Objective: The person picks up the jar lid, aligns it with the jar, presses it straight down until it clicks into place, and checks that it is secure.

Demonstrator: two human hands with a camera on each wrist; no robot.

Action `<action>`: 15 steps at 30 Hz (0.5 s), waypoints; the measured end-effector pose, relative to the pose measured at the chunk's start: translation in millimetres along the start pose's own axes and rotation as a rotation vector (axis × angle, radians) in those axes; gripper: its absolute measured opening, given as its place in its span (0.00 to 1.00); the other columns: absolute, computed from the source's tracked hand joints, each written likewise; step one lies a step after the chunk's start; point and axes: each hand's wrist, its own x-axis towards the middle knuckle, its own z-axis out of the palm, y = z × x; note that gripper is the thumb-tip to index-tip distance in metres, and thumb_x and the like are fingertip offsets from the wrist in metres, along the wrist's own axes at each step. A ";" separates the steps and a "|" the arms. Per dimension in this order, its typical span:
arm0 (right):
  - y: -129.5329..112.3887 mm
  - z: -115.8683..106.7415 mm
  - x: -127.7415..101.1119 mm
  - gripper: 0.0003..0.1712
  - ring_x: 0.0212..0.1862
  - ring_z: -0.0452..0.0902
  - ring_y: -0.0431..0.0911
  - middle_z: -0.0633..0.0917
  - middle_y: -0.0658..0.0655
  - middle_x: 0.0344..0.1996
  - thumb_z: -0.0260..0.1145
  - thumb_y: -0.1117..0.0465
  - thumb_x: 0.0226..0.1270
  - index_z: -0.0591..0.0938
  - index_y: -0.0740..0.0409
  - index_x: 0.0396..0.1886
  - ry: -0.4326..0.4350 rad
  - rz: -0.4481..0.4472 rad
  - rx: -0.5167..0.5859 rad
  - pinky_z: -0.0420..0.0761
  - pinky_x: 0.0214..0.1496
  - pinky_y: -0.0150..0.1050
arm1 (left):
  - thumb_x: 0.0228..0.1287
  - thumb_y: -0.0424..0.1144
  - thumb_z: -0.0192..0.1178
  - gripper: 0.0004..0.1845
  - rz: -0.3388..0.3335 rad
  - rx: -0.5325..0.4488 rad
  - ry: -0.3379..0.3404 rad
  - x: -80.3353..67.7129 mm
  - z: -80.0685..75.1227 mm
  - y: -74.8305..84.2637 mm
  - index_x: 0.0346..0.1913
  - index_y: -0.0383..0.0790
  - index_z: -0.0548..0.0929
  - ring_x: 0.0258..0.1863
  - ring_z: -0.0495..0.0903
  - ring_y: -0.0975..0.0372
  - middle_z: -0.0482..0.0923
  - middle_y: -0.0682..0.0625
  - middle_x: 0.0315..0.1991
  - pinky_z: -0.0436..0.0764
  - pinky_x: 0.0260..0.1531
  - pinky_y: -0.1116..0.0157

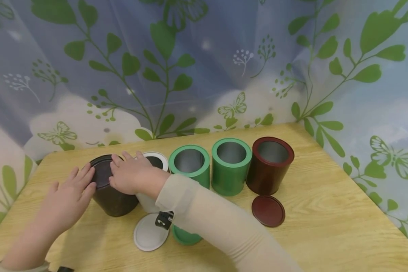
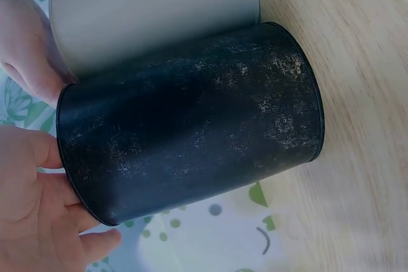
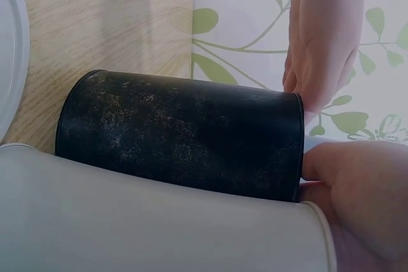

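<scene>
A black can [image 1: 113, 200] with worn paint stands at the left of the row, its top covered by a black lid [image 1: 102, 172]. My left hand [image 1: 69, 192] lies against the left edge of that lid, fingers extended. On the lid's right side rests my right hand [image 1: 132, 173], its fingers spread and fairly straight. In the left wrist view the black can [image 2: 191, 125] fills the middle, with the left hand [image 2: 44, 195] at its top rim. The right wrist view shows the right hand [image 3: 370, 202] at the same rim. Right beside stands an open white can [image 1: 147, 204], partly hidden by my right arm.
Further right stand two open green cans [image 1: 229, 177] and an open dark red can [image 1: 268, 173]. A white lid [image 1: 151, 232], a partly covered green lid [image 1: 187, 236] and a dark red lid [image 1: 268, 210] lie on the wooden table [image 1: 326, 211]. A leaf-patterned curtain [image 1: 207, 75] hangs behind.
</scene>
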 end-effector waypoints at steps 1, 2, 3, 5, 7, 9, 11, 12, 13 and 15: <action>-0.2 0.0 0.1 0.31 0.72 0.27 0.37 0.34 0.36 0.71 0.26 0.37 0.73 0.40 0.32 0.73 0.001 0.001 -0.002 0.38 0.71 0.42 | 0.76 0.49 0.33 0.32 -0.005 0.007 0.005 -0.3 0.4 1.1 0.70 0.27 0.53 0.67 0.43 0.36 0.45 0.33 0.70 0.43 0.50 0.29; -0.3 -0.2 0.2 0.31 0.72 0.27 0.37 0.33 0.36 0.71 0.26 0.37 0.73 0.40 0.32 0.73 0.000 0.003 -0.002 0.37 0.71 0.42 | 0.76 0.49 0.33 0.32 -0.009 0.016 0.010 -0.5 0.9 2.0 0.70 0.27 0.53 0.67 0.44 0.36 0.46 0.32 0.70 0.43 0.51 0.29; -0.4 -0.3 0.1 0.31 0.72 0.27 0.37 0.33 0.36 0.71 0.26 0.37 0.73 0.40 0.32 0.73 0.000 0.005 -0.002 0.37 0.71 0.43 | 0.76 0.49 0.33 0.32 -0.011 0.024 0.017 -0.6 1.4 2.7 0.69 0.26 0.53 0.67 0.44 0.36 0.46 0.32 0.70 0.43 0.51 0.29; -0.2 -0.2 0.2 0.31 0.72 0.27 0.37 0.34 0.36 0.71 0.27 0.37 0.73 0.40 0.32 0.73 -0.002 0.009 0.004 0.37 0.71 0.43 | 0.76 0.49 0.32 0.31 -0.015 0.032 0.024 -0.6 2.6 3.9 0.69 0.26 0.54 0.67 0.45 0.37 0.46 0.32 0.70 0.44 0.51 0.29; 0.0 -0.5 -0.1 0.31 0.72 0.26 0.37 0.34 0.36 0.71 0.27 0.37 0.73 0.40 0.32 0.73 -0.005 0.012 0.011 0.37 0.71 0.42 | 0.76 0.49 0.32 0.31 -0.015 0.040 0.038 -0.8 4.1 4.4 0.69 0.26 0.54 0.67 0.45 0.37 0.47 0.32 0.70 0.45 0.52 0.30; 0.1 -0.4 -0.1 0.31 0.72 0.26 0.37 0.34 0.36 0.71 0.27 0.37 0.73 0.40 0.32 0.73 -0.009 0.015 0.019 0.37 0.71 0.42 | 0.76 0.49 0.32 0.31 -0.014 0.045 0.049 -0.8 5.6 4.4 0.69 0.26 0.55 0.67 0.46 0.37 0.48 0.32 0.70 0.45 0.52 0.30; 0.0 -0.5 -0.3 0.31 0.71 0.26 0.37 0.34 0.36 0.71 0.27 0.37 0.73 0.40 0.32 0.73 -0.009 0.015 0.023 0.37 0.71 0.42 | 0.76 0.49 0.32 0.31 -0.013 0.043 0.060 -1.1 6.6 4.0 0.69 0.26 0.55 0.67 0.45 0.37 0.48 0.32 0.69 0.45 0.52 0.30; 0.0 -0.9 -0.7 0.31 0.71 0.26 0.37 0.34 0.36 0.71 0.27 0.37 0.73 0.40 0.32 0.73 -0.010 0.014 0.025 0.37 0.71 0.42 | 0.76 0.48 0.32 0.31 -0.012 0.042 0.067 -1.4 6.9 3.8 0.69 0.26 0.55 0.67 0.45 0.37 0.48 0.32 0.69 0.45 0.52 0.30; -0.1 -1.0 -0.9 0.31 0.71 0.26 0.37 0.34 0.36 0.71 0.27 0.37 0.73 0.40 0.32 0.73 -0.010 0.013 0.026 0.37 0.71 0.42 | 0.76 0.49 0.32 0.31 -0.013 0.042 0.068 -1.5 6.9 3.8 0.69 0.26 0.55 0.67 0.45 0.37 0.48 0.32 0.69 0.45 0.52 0.30; -0.3 -1.6 -1.3 0.31 0.71 0.26 0.37 0.34 0.36 0.71 0.27 0.37 0.73 0.40 0.32 0.73 -0.008 0.012 0.029 0.37 0.71 0.42 | 0.76 0.49 0.31 0.31 -0.015 0.043 0.071 -2.0 6.6 3.9 0.69 0.26 0.55 0.68 0.44 0.37 0.48 0.32 0.69 0.45 0.52 0.30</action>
